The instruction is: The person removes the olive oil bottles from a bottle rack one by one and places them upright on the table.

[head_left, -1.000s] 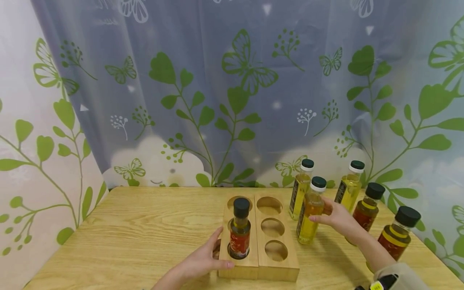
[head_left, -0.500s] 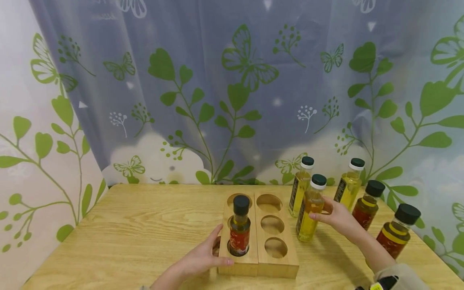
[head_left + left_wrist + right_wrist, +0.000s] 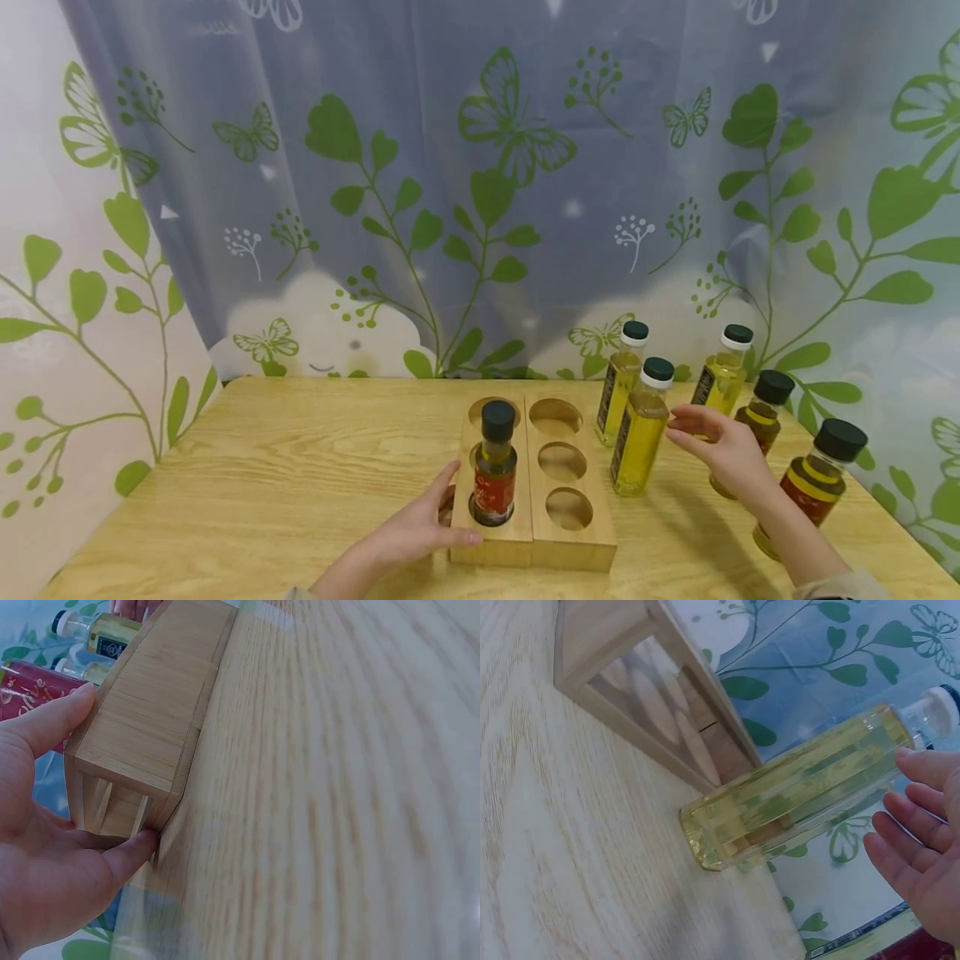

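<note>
My left hand [image 3: 408, 529] grips the left side of a wooden bottle rack [image 3: 573, 554] with round holes. In the left wrist view the thumb presses the top edge of the rack [image 3: 150, 697] and the fingers hook into its open side. A red-labelled bottle [image 3: 495, 487] with a black cap stands upright in the front left hole. To the right of the rack stands a yellow oil bottle [image 3: 641, 442] with a dark green cap. My right hand [image 3: 723, 454] is beside it, holding nothing; in the right wrist view its fingers are loosely bent by the neck of the oil bottle [image 3: 795, 787].
Two more yellow oil bottles stand behind: one back left [image 3: 619, 392], one back right [image 3: 723, 379]. Two red-labelled bottles, one farther back [image 3: 759, 425] and one nearer [image 3: 810, 492], stand at the right. A patterned curtain [image 3: 420, 208] hangs behind the wooden table [image 3: 262, 492].
My right hand has let go of the front yellow oil bottle and drawn slightly right of it. The bottle stays where it was, and my left hand keeps its hold on the rack.
</note>
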A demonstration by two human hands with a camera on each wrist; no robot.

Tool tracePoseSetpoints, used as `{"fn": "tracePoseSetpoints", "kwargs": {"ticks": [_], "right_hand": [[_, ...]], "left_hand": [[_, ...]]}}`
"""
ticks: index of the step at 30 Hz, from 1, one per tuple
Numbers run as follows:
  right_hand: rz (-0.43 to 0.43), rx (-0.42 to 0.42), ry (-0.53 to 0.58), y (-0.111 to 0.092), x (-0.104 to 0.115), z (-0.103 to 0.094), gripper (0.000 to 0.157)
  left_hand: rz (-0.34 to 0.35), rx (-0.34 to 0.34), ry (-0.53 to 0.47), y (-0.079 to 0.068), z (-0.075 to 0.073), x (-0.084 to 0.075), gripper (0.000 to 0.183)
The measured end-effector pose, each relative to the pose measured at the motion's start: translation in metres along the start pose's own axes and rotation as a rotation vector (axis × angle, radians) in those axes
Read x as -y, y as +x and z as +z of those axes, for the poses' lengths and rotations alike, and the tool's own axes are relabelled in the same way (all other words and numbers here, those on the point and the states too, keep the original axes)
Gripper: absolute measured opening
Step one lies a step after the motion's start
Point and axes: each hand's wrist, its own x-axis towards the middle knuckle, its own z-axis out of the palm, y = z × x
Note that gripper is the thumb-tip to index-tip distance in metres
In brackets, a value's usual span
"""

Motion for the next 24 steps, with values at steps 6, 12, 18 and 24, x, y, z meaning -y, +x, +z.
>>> {"fn": "tracePoseSetpoints", "kwargs": {"ticks": [6, 12, 18, 24], "right_hand": [[0.04, -0.015, 0.024, -0.009, 0.009, -0.007, 0.045], [-0.027, 0.006, 0.071, -0.018, 0.027, -0.004, 0.039], [-0.116, 0.077, 0.136, -0.02, 0.044, 0.009, 0.035], [-0.163, 0.205, 0.228, -0.016, 0.058, 0.028, 0.038]], "left_hand": [[0.001, 0.003, -0.001, 0.0, -0.001, -0.001, 0.104], [0.0, 0.003, -0.013, 0.0, -0.001, 0.0, 0.104], [0.006, 0.003, -0.012, 0.0, -0.001, 0.001, 0.104], [0.006, 0.002, -0.006, 0.0, -0.001, 0.0, 0.103]]}}
